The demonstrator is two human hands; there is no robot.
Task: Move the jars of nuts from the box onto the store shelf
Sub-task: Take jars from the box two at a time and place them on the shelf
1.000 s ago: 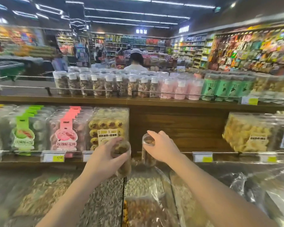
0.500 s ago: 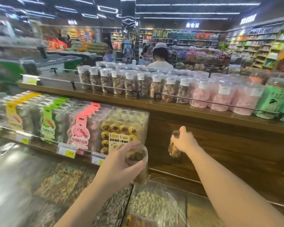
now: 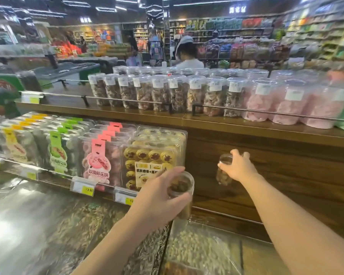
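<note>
My left hand grips a clear jar of brown nuts from the side, low in front of the cookie packs. My right hand holds a second jar of nuts by its top, out in front of the wooden shelf face. Above, the top wooden shelf carries rows of white-labelled nut jars behind a metal rail. The box is not in view.
Pink-filled jars stand right of the nut jars. Boxed cookies and pastry packs fill the middle shelf at left. Plastic-covered bulk bins of seeds and nuts lie below. A person in a white cap stands beyond the shelf.
The view has swung left and closer to the shelf. My right hand has carried its jar forward and up to the right; my left hand keeps its jar lower down.
</note>
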